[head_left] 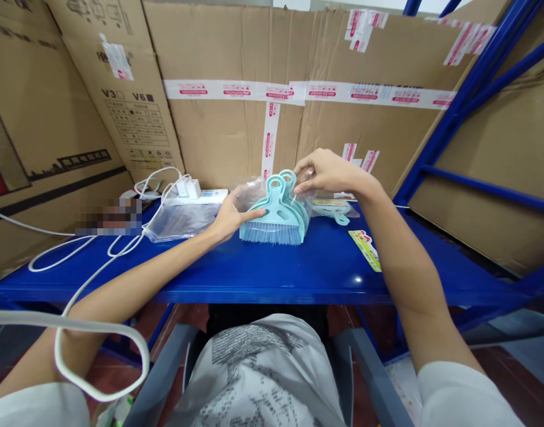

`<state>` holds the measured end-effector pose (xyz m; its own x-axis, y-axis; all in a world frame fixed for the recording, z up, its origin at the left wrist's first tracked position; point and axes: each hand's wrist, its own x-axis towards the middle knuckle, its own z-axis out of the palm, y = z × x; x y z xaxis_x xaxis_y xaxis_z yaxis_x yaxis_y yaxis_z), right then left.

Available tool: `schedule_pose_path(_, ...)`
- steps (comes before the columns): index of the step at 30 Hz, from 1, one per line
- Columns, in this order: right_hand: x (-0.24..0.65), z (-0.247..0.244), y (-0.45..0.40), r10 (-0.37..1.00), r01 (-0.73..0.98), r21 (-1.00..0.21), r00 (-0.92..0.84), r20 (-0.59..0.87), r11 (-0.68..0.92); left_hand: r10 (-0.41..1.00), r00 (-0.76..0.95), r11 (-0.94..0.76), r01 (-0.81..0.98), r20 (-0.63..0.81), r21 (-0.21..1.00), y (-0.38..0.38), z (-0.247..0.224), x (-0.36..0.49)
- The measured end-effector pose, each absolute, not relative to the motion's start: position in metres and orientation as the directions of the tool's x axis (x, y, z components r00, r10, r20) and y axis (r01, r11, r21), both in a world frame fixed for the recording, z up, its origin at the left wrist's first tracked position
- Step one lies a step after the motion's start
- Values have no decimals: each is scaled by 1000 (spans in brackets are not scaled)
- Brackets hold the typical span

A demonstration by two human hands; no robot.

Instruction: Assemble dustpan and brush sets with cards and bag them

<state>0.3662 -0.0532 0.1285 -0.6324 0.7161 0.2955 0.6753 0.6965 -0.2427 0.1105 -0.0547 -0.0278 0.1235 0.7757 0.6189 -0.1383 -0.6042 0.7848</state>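
A light-teal brush with blue-grey bristles (272, 232) stands upright against a matching dustpan (304, 216) on the blue table, handles up, with clear plastic film around them. My left hand (232, 214) grips the set at its left side, thumb across the brush's front. Beside the handle tops, my right hand (323, 172) has its fingers closed in a pinch on the clear plastic film (308, 188). To the right lies another teal set in clear plastic (336, 210). A yellow-green card (366, 250) rests near my right forearm.
Clear plastic bags (183, 220) lie at the left, near a white power strip (213, 196) with chargers. White cables (115, 255) loop over the table's left side and front edge. Cardboard walls (227, 136) stand behind, and a blue metal frame (458, 112) rises at the right.
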Motion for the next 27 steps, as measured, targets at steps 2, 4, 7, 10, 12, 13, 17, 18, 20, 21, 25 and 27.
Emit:
schedule_pose_path(2,366,129,-55,708,657,-268,-632,314,705,771,119,-614,-119,625,780,-55,-27,110)
schedule_pose_path(4,366,129,-56,709,646,-293,-624,329,705,771,115,-619,-97,627,779,-55,-27,109)
schedule_pose_path(7,366,129,-58,710,634,-322,-601,367,703,766,115,-628,-72,632,775,-53,-27,107)
schedule_pose_path(10,366,128,-58,710,610,-364,-588,389,704,760,113,-637,-69,641,768,-52,-28,106)
schedule_pose_path(12,366,128,-59,710,590,-395,-581,399,704,760,112,-634,-89,640,768,-51,-28,105)
schedule_pose_path(13,365,128,-59,709,579,-408,-578,406,706,760,112,-632,-100,640,769,-51,-28,105)
schedule_pose_path(17,364,126,-59,688,532,-436,-565,455,726,754,93,-642,-111,651,759,-50,-28,105)
schedule_pose_path(18,364,126,-58,679,519,-438,-562,473,734,752,89,-644,-113,653,757,-50,-28,105)
schedule_pose_path(20,363,125,-58,659,492,-438,-559,504,753,753,86,-642,-122,652,757,-49,-28,105)
schedule_pose_path(21,362,125,-57,650,480,-438,-561,513,760,755,83,-639,-127,650,759,-50,-27,105)
schedule_pose_path(25,362,125,-57,632,451,-444,-548,548,775,752,64,-645,-135,656,753,-51,-26,105)
schedule_pose_path(27,363,127,-59,640,452,-455,-507,577,768,748,63,-649,-137,660,748,-51,-25,104)
